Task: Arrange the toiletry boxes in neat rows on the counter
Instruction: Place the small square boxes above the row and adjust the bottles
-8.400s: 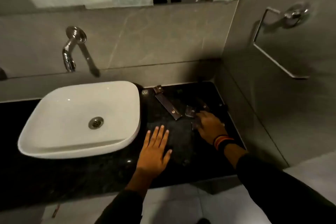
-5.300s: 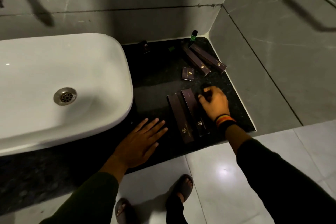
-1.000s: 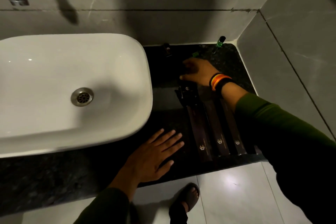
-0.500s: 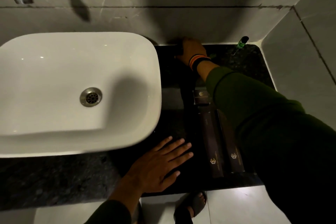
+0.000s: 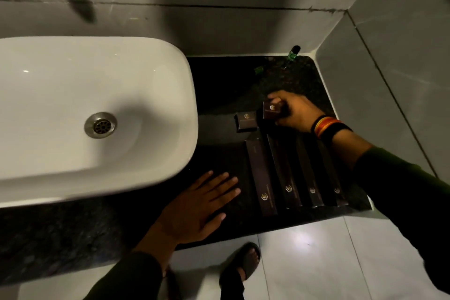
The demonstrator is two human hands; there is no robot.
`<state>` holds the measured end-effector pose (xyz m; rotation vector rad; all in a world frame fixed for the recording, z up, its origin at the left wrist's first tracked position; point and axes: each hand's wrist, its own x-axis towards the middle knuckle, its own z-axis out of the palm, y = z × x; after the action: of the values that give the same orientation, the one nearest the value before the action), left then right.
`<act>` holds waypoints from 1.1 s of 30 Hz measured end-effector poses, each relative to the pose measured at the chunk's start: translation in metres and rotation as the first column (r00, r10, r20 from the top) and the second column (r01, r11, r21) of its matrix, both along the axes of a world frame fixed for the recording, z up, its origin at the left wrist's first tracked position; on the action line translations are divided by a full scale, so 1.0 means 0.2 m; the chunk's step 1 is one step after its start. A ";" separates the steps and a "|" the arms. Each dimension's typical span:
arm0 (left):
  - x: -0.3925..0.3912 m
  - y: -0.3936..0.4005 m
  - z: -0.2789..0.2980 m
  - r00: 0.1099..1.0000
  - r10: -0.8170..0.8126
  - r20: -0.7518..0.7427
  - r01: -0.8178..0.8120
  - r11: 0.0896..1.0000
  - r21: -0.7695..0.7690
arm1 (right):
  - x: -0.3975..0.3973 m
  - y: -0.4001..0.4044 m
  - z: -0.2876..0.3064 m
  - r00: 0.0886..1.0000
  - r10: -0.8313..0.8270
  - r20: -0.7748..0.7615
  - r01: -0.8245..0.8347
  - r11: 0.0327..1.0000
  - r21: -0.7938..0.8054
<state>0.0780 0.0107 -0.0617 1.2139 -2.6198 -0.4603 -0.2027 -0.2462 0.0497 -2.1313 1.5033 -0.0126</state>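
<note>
A: Risk noted: right hand (image 5: 295, 111) is clamped on a small box (image 5: 273, 110), touching a second small box (image 5: 246, 121) on the desk (image 5: 219, 153)

B: Agreed, a nudge skews it; left hand (image 5: 197, 204) lies flat, fingers apart, beside four long boxes (image 5: 292, 173)

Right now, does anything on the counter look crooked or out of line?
Slightly. The leftmost long box sits nearer the front edge than its three neighbours. The small box lies tilted, and the right hand holds another small box, not yet placed.
</note>
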 end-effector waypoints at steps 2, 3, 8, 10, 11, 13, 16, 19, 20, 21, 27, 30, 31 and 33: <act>0.02 0.02 -0.01 1.000 0.018 -0.010 -0.018 1.000 0.011 | 0.02 0.01 -0.05 0.999 0.040 -0.021 -0.039 0.999 0.018; 0.02 0.03 -0.01 1.000 0.024 -0.016 -0.023 1.000 0.017 | 0.04 0.01 -0.06 0.997 0.060 -0.040 -0.058 0.998 0.029; 0.02 0.05 -0.01 0.999 0.030 -0.015 -0.030 0.999 0.015 | 0.04 -0.03 -0.07 0.996 0.080 -0.025 -0.077 0.991 0.112; 0.02 0.04 -0.01 0.999 0.032 0.013 -0.032 0.999 -0.005 | 0.05 -0.10 -0.04 0.996 0.084 -0.003 -0.084 0.995 0.061; 0.02 0.04 -0.01 0.999 0.033 0.027 -0.032 0.999 -0.011 | 0.06 -0.14 -0.02 0.996 0.093 0.000 -0.093 0.996 0.007; 0.02 0.04 -0.01 0.998 0.035 0.048 -0.035 0.999 -0.002 | 0.11 -0.23 0.00 0.995 0.101 -0.004 -0.101 0.989 -0.106; 0.02 0.04 0.00 0.999 0.038 0.036 -0.038 0.999 0.003 | 0.24 -0.37 -0.01 0.991 0.122 -0.047 -0.129 0.974 -0.187; 0.02 0.04 0.01 0.999 0.039 0.030 -0.039 0.999 -0.006 | 0.37 -0.46 -0.05 0.956 0.221 -0.195 -0.248 0.960 -0.129; 0.02 0.04 0.01 0.999 0.038 0.031 -0.038 0.999 -0.007 | 0.40 -0.47 -0.07 0.934 0.252 -0.252 -0.287 0.951 -0.112; 0.02 0.03 0.01 0.999 0.038 0.033 -0.038 0.999 -0.010 | 0.42 -0.48 -0.09 0.915 0.264 -0.305 -0.307 0.946 -0.104; 0.02 0.04 -0.01 0.999 0.045 0.026 -0.044 0.999 -0.019 | 0.26 -0.32 -0.08 0.970 0.089 -0.225 -0.142 0.962 -0.232; 0.02 0.03 -0.02 0.999 0.042 0.027 -0.041 0.998 -0.047 | 0.08 -0.21 -0.07 0.969 -0.238 0.071 0.246 0.954 -0.170; 0.02 0.03 -0.02 0.999 0.039 0.019 -0.038 0.998 -0.048 | 0.03 -0.17 -0.06 0.937 -0.322 0.134 0.338 0.933 -0.121; 0.03 0.03 -0.03 0.999 0.030 -0.013 -0.030 0.999 -0.035 | -0.04 -0.08 -0.07 0.890 -0.418 0.184 0.431 0.902 -0.036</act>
<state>0.0836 0.0168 -0.0671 1.2335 -2.5846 -0.4130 -0.2115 -0.2625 0.0352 -1.7588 1.8549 -0.4062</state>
